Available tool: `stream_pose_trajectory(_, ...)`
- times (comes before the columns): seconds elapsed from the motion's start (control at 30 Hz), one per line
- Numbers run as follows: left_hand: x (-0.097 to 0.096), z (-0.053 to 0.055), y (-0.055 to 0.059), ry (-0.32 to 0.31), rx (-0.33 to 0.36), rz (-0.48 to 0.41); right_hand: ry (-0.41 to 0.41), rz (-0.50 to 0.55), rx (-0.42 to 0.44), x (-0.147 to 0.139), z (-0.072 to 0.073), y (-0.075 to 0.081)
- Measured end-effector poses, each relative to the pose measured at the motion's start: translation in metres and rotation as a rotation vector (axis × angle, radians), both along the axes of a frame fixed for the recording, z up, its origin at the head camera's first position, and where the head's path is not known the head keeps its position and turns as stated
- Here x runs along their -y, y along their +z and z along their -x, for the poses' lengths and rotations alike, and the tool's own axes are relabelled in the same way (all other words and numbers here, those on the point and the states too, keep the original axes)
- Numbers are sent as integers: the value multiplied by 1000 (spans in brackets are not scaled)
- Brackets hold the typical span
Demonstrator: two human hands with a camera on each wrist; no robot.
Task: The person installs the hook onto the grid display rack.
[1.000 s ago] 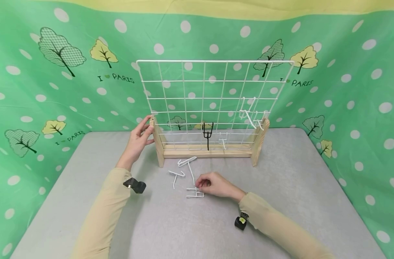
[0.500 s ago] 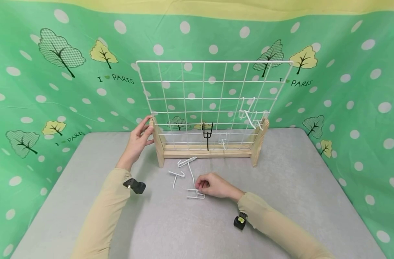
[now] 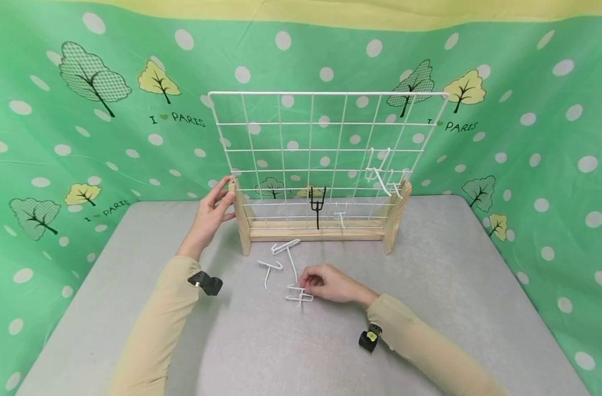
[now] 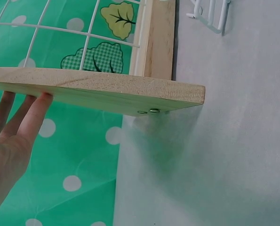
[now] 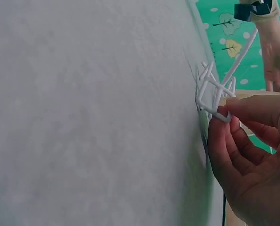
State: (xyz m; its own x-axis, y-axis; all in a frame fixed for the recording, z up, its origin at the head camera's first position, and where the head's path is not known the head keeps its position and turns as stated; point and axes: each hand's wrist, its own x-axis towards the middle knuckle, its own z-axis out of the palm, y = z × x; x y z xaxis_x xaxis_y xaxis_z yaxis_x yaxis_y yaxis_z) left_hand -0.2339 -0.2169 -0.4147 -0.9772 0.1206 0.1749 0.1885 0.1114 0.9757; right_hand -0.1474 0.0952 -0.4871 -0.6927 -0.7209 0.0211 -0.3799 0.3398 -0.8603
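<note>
My right hand (image 3: 333, 284) pinches a white wire hook (image 3: 299, 297) between thumb and fingertips, low over the grey table. In the right wrist view the thumb presses one corner of that hook's (image 5: 214, 92) rectangular frame, and its long prong slants up and away. My left hand (image 3: 209, 220) rests its fingertips on the left wooden side post (image 3: 240, 220) of a grid stand; in the left wrist view three straight fingers (image 4: 34, 113) touch the post's outer face. Just left of the right hand lie two more white hooks, a long one (image 3: 292, 264) and a shorter one (image 3: 268, 276).
The white wire grid (image 3: 330, 94) stands upright on a wooden base (image 3: 316, 236). It bears a black hook (image 3: 317, 208) near the middle and white hooks at the right, including a large one (image 3: 378, 175) and a small one (image 3: 340, 215). Behind hangs a green curtain (image 3: 132, 137).
The white hook in my right hand has turned in the fingers; its prong now shows pointing toward the table's front. The left hand, the stand and the two loose hooks have stayed put.
</note>
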Motion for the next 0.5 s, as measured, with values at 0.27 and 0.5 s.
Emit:
stream_pose_trajectory(0.27,-1,1,0,-6,-5,2,-54,30,50,0,-1,0)
stream_pose_trajectory(0.5,0,0,0,1,-1,9,-89,100,100,4,-7,22)
